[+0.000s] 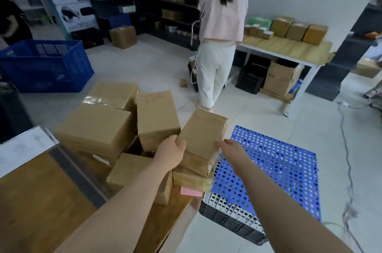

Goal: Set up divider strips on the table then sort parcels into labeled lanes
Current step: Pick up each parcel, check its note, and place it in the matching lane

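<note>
A: How will that top box (201, 132) handle?

B: Stiff cardboard wrapped in glossy tape, so probably slick; weight I can only guess, likely light for its size. It sits tilted on a small stack (193, 172) at the right edge of the surface (37, 197).

A: And the hands?

B: The left hand (170, 154) presses its near left corner, fingers (180, 145) curled on the edge. The right hand (231, 150) touches the near right side, fingers spread, not closed (no full hold that I can see). Opposite side edges look like the best hold.

A: Room to move?

B: Tight leftward, where bigger boxes (97, 128) crowd it. Rightward is open floor, with a blue perforated panel (275, 168) on a crate below the edge.
</note>
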### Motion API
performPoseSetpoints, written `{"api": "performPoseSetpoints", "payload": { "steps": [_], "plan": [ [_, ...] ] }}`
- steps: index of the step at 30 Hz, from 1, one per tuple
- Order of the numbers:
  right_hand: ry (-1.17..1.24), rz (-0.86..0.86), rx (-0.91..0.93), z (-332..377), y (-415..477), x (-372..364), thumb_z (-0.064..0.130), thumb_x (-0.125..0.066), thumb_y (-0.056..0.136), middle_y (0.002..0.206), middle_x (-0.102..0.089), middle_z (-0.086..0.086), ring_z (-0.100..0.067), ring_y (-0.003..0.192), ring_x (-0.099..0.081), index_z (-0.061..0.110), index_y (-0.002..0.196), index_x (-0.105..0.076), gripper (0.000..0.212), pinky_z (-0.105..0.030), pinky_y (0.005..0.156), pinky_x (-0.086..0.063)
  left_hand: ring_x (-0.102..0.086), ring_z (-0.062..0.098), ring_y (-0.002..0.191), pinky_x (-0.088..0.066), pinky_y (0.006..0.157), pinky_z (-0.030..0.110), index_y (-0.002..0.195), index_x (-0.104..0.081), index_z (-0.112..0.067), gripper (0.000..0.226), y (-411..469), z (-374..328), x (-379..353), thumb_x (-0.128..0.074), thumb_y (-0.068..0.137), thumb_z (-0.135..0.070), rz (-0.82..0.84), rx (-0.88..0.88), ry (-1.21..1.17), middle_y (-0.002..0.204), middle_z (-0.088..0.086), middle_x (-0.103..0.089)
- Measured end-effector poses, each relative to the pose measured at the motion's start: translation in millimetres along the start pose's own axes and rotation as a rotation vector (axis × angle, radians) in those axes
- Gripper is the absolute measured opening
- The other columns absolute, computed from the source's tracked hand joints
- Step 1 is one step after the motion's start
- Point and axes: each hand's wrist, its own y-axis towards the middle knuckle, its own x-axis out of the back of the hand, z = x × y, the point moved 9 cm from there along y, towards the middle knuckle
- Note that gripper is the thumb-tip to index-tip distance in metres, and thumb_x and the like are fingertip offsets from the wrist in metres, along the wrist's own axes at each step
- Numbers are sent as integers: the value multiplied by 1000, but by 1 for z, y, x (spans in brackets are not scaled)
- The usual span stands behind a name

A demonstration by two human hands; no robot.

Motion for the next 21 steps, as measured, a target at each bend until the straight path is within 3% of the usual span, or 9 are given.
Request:
{"api": "performPoseSetpoints", "payload": {
  "steps": [5, 7, 9, 11, 14, 15, 17, 19, 21],
  "plan": [
    [123, -9, 40, -1, 3, -4, 33, -54, 95, 120, -64, -4, -19, 104, -61, 13, 121, -63, 34, -28, 79, -46, -56, 9, 91, -46, 67, 18, 136, -48, -14, 39, 3, 3, -4, -48, 101, -33, -37, 6, -204, 114, -5, -60],
    [169, -17, 66, 2, -1, 1, 29, -57, 94, 110, -67, 1, -11, 93, -62, 15, 120, -63, 30, -22, 67, -46, -56, 0, 90, -42, 58, 11, 134, -48, -21, 37, -5, -1, -6, -52, 100, -32, -59, -17, -287, 105, -17, -57],
    [228, -43, 101, 6, -5, 13, 21, -61, 91, 103, -65, 7, -8, 89, -62, 18, 126, -59, 35, -23, 68, -49, -57, 1, 105, -42, 71, 11, 139, -45, -29, 42, -15, -6, -10, -56, 98, -28, -57, -58, -344, 106, -26, -53],
    [287, -61, 122, 12, -7, 27, 13, -61, 88, 111, -63, 4, -13, 99, -62, 19, 133, -51, 47, -37, 85, -53, -53, -2, 111, -43, 87, 17, 146, -37, -35, 57, -22, -13, -16, -60, 96, -17, -18, -80, -450, 115, -28, -52],
    [493, -51, 131, 29, -10, 46, 27, -54, 91, 101, -64, 6, -14, 104, -58, 24, 125, -55, 34, -44, 88, -50, -54, -6, 112, -45, 87, 15, 143, -39, -43, 70, -30, -28, -16, -61, 92, 0, -12, -130, -565, 132, -21, -49],
    [552, -31, 133, 35, -10, 50, 40, -50, 93, 88, -65, 7, -13, 99, -58, 26, 119, -59, 31, -42, 83, -49, -55, -10, 110, -48, 85, 12, 136, -45, -45, 68, -32, -33, -13, -61, 91, 3, -41, -149, -602, 129, -22, -52],
    [615, 39, 135, 46, -11, 54, 64, -42, 90, 70, -65, 9, -13, 90, -57, 25, 112, -65, 50, -40, 80, -46, -57, -16, 105, -51, 87, 13, 117, -52, -44, 56, -40, -44, -5, -60, 90, 5, -93, -177, -704, 115, -26, -62],
    [645, 114, 143, 57, -13, 57, 69, -44, 86, 68, -65, 11, -11, 86, -55, 24, 97, -71, 54, -39, 78, -45, -63, -2, 106, -54, 90, 22, 108, -58, -27, 37, -46, -49, -3, -55, 93, 7, -128, -179, -848, 106, -19, -70],
    [623, 184, 182, 69, -20, 59, 58, -53, 85, 75, -64, 11, -10, 82, -53, 27, 84, -71, 36, -33, 69, -42, -65, 20, 108, -54, 94, 36, 100, -58, -11, 17, -52, -50, -6, -47, 96, 0, -163, -148, -986, 104, -5, -72]
  ]
}}
